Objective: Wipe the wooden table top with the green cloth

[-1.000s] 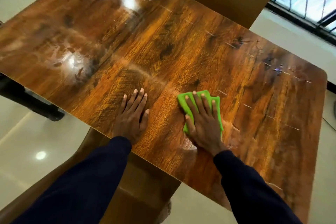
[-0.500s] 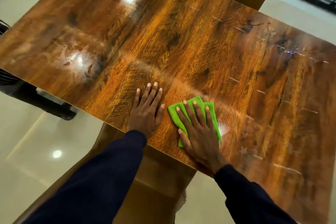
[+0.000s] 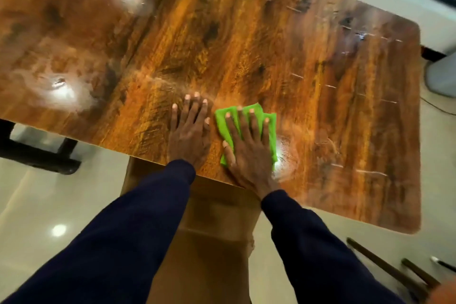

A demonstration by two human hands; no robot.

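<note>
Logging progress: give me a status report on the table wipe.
Right hand flat on green cloth, near edge. Left hand flat on bare table top. Nothing in the way.

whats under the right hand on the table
A folded green cloth lies under the right hand, pressed flat against the wooden table top. Its edges show around the fingers; the middle of the cloth and the wood beneath it are covered.

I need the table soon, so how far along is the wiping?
Early. Done: a smeared patch at the near edge. In hand: the right hand presses the cloth flat beside it; the left hand rests bare on the table. Left: the dusty far side and both ends.
</note>
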